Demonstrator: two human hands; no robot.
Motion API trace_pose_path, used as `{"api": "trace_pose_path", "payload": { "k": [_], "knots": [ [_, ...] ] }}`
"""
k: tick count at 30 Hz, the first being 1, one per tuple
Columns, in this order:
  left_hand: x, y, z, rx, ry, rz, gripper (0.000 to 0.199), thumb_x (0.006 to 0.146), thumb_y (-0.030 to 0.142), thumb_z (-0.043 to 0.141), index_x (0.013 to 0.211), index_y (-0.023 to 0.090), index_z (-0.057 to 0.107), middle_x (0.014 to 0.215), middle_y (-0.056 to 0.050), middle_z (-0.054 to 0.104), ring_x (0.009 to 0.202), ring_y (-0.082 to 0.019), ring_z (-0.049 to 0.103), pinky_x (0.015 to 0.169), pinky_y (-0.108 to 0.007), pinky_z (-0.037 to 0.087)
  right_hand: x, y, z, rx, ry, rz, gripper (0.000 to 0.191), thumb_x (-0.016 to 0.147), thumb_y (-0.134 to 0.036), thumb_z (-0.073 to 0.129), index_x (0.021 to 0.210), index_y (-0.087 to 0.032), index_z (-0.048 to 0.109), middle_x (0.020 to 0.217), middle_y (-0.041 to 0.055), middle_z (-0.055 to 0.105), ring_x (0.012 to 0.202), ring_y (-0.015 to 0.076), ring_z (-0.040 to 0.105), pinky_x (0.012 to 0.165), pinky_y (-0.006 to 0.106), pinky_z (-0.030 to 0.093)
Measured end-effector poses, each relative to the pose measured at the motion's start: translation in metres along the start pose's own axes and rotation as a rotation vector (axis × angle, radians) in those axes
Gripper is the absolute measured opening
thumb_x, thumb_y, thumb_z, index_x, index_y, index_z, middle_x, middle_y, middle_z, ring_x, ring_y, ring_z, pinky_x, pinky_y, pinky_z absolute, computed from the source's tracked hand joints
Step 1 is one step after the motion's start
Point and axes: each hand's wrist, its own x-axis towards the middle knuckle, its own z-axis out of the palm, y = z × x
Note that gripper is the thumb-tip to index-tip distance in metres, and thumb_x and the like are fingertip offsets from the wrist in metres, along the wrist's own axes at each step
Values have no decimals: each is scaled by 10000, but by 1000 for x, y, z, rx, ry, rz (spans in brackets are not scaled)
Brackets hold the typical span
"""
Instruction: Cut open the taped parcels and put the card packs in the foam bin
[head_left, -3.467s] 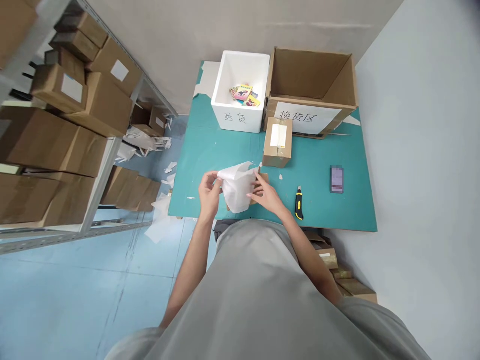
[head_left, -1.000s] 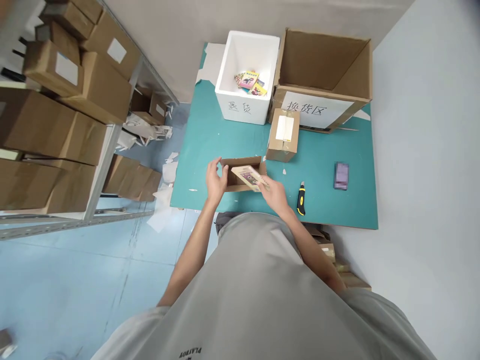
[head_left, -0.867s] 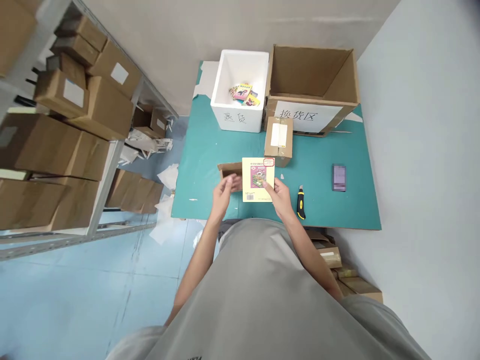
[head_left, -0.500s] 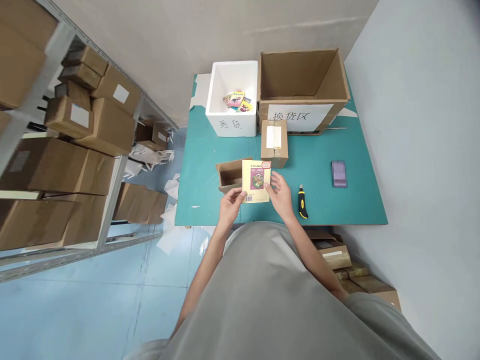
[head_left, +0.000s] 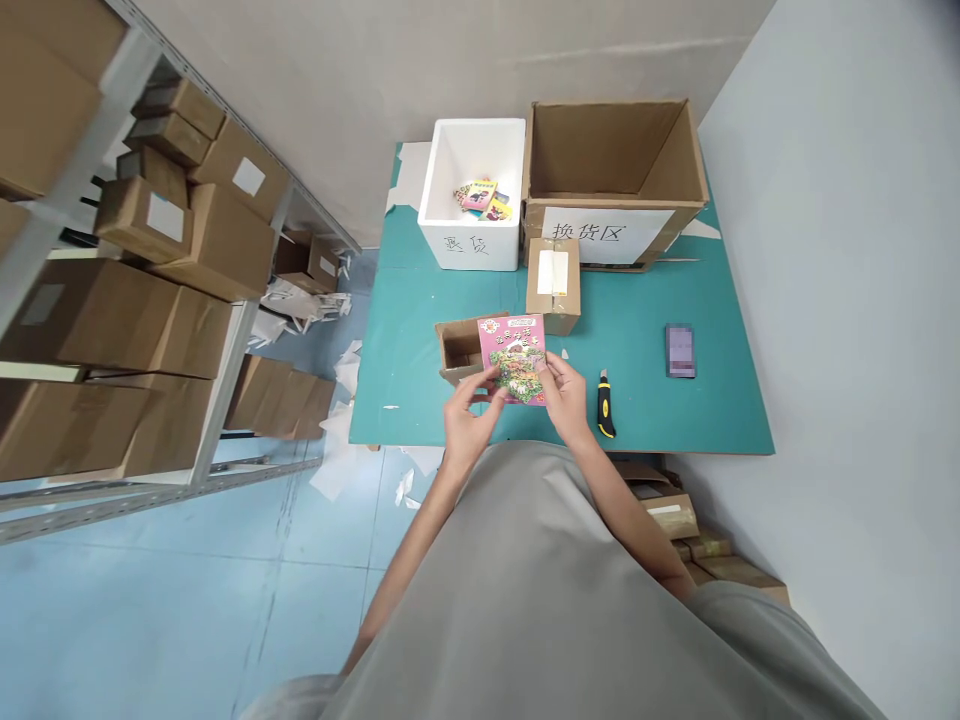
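A pink booklet (head_left: 516,350) with a colourful garden picture is held upright over the front part of the teal table. My left hand (head_left: 472,415) grips its lower left edge between thumb and fingers. On the right edge, my right hand (head_left: 564,398) is closed with the thumb on the cover. Behind the booklet, partly hidden by it, stands a small open carton (head_left: 459,350). A taped small box (head_left: 553,285) with white labels is just beyond. To the right of my right hand lies a black and yellow box cutter (head_left: 605,405).
At the table's (head_left: 405,400) back stand a white foam bin (head_left: 480,245) holding small booklets and a large open carton (head_left: 619,235). A phone (head_left: 680,350) lies at the right. Shelves of boxes (head_left: 225,200) rise at the left.
The booklet has been turned over, from its pale yellow side with a barcode to its pink cover. Both hands still hold it. The view has shifted slightly.
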Motion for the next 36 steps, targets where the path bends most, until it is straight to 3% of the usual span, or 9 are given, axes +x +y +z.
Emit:
{"api": "trace_pose_path", "payload": {
  "k": [2, 8, 13, 15, 19, 24, 28, 33, 36],
  "knots": [
    [8, -6, -10, -19, 85, -84, 500, 891, 478, 828, 1359, 317, 754, 1346, -93, 757, 1113, -275, 747, 912, -428, 644, 0, -1, -3, 41, 9, 26, 455, 996, -589, 645, 1257, -233, 757, 1266, 77, 806, 1197, 310, 749, 1005, 432, 635],
    [11, -23, -21, -290, -118, -361, 426, 819, 571, 874, 1091, 244, 842, 1165, -94, 821, 1053, -282, 767, 913, -415, 631, -2, 6, -1, 34, -35, 110, 544, 972, -643, 651, 1307, -225, 744, 1304, 79, 798, 1240, 318, 740, 1076, 480, 617],
    [4, -30, -12, -342, 25, -319, 443, 762, 541, 933, 1060, 228, 837, 1077, -78, 832, 957, -236, 775, 870, -379, 641, -2, 12, 1, -128, 52, -26, 633, 992, -645, 646, 1473, -235, 675, 1566, 99, 644, 1465, 306, 603, 1220, 498, 521],
    [3, -28, -7, -307, 62, -259, 451, 780, 535, 922, 1078, 207, 838, 1071, -83, 830, 950, -236, 777, 861, -382, 650, -4, 12, 5, -162, 8, -45, 639, 979, -636, 680, 1486, -247, 675, 1608, 90, 605, 1487, 314, 581, 1197, 490, 546],
    [-5, -14, 2, -133, -4, -41, 344, 896, 505, 833, 1094, 225, 858, 1155, -91, 809, 1051, -250, 765, 900, -389, 654, -11, 11, 15, -192, -71, -38, 721, 879, -625, 816, 1488, -264, 677, 1499, 79, 696, 1366, 338, 675, 1152, 473, 577],
    [-10, -6, 7, -15, -93, 111, 297, 963, 456, 774, 1168, 250, 835, 1219, -106, 780, 1117, -254, 743, 945, -402, 641, -9, 12, 15, -125, -37, -21, 507, 962, -632, 711, 1270, -234, 776, 1204, 74, 822, 1074, 302, 779, 978, 431, 635],
    [1, -18, -3, -34, 90, -25, 500, 923, 508, 811, 1338, 238, 739, 1398, -140, 703, 1182, -264, 716, 942, -393, 630, -6, 12, 10, 72, 9, 71, 500, 961, -648, 702, 1216, -223, 766, 1178, 82, 826, 1038, 295, 787, 903, 416, 656],
    [9, -32, -10, -268, -41, -268, 483, 859, 597, 840, 1099, 180, 800, 1168, -127, 809, 1036, -262, 765, 930, -397, 626, -4, 18, 9, 132, 11, 122, 559, 937, -676, 719, 1246, -211, 750, 1267, 110, 808, 1120, 320, 780, 958, 454, 661],
    [8, -33, -7, -301, 29, -269, 471, 821, 580, 879, 1059, 181, 800, 1091, -105, 827, 981, -251, 780, 905, -399, 637, -2, 19, 8, 47, 76, 42, 603, 955, -657, 713, 1385, -233, 708, 1489, 118, 701, 1349, 331, 688, 1140, 494, 582]
  ]
}}
